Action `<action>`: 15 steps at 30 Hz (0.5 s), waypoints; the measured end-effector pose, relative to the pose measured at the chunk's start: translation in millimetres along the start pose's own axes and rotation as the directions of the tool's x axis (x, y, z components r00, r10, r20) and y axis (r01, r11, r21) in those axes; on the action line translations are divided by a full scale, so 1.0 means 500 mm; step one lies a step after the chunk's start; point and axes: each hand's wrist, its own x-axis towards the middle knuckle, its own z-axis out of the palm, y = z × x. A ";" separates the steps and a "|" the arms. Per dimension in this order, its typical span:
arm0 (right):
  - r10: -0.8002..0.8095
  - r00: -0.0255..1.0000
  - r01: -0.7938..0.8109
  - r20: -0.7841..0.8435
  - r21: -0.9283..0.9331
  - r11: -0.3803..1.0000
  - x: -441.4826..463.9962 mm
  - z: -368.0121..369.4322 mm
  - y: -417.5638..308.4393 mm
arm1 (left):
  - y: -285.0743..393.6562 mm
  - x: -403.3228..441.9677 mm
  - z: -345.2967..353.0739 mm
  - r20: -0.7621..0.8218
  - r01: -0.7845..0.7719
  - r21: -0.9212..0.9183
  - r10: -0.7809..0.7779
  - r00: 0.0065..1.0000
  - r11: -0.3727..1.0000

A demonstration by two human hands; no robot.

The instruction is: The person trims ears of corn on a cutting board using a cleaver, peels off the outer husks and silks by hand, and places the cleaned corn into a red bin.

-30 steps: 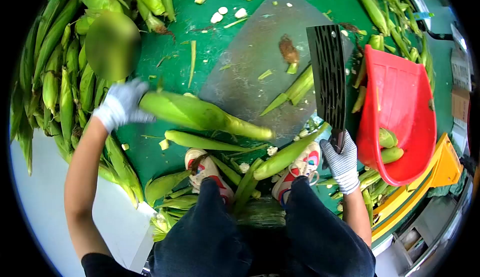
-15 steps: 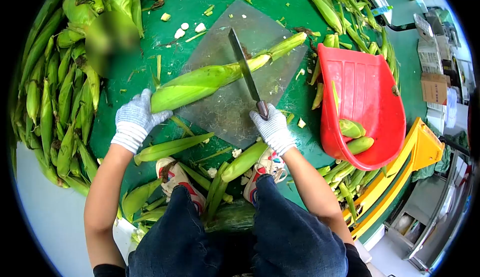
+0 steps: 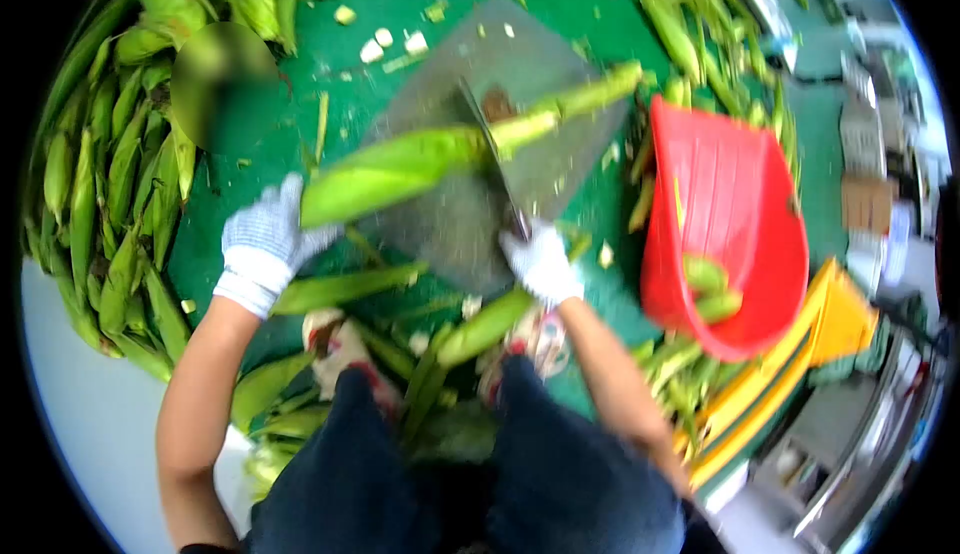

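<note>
My left hand point(image 3: 268, 234), in a pale knit glove, is closed around the near-left end of a long green ear of corn point(image 3: 385, 172) in its husk. The ear slants across a dark translucent cutting board point(image 3: 435, 244), its stalk end pointing up and right. In my gloved right hand point(image 3: 546, 264) is the handle of a knife point(image 3: 496, 154). Its long dark blade crosses the ear where the husk meets the pale stalk. Blur hides whether the blade has gone in.
A large heap of husked-in corn point(image 3: 120, 184) lies on the left. On the right a red scoop point(image 3: 720, 184) holds a few green pieces, beside a yellow frame point(image 3: 770, 384). Loose leaves and ears point(image 3: 485, 332) lie around my shoes. White cut pieces point(image 3: 372, 51) dot the green surface.
The knife blade looks lower and more edge-on over the stalk. The ear's far end has shifted slightly right. Both hands keep their holds, and the view is shifted and blurred.
</note>
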 end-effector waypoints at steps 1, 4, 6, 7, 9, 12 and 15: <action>0.166 0.975 -0.182 0.149 0.102 0.978 -0.050 -0.028 -0.035 | -0.011 -0.043 0.020 0.038 -0.096 -0.129 0.102 0.994 0.987; 0.351 0.876 -0.448 0.331 0.290 0.846 -0.094 -0.116 -0.089 | -0.046 -0.025 0.089 0.044 -0.065 -0.676 0.128 0.991 0.734; 0.381 0.855 -0.470 0.351 0.214 0.856 -0.038 -0.111 -0.041 | -0.079 0.003 0.160 0.071 0.008 -0.829 0.090 0.993 0.559; 0.418 0.852 -0.509 0.316 0.313 0.802 -0.034 -0.113 -0.037 | -0.092 -0.006 0.179 0.095 0.042 -0.876 0.087 0.992 0.480; 0.361 0.925 -0.379 0.116 0.277 0.883 -0.036 -0.128 -0.004 | -0.116 -0.028 0.190 0.126 0.070 -0.877 0.087 0.988 0.475; 0.578 0.816 -0.553 0.020 0.318 0.770 -0.035 -0.177 0.045 | -0.126 -0.048 0.198 0.068 0.035 -0.925 0.075 0.995 0.378; 0.508 0.860 -0.482 -0.042 0.259 0.837 -0.050 -0.232 0.011 | -0.094 -0.032 0.125 0.279 0.154 -0.826 0.155 0.948 0.542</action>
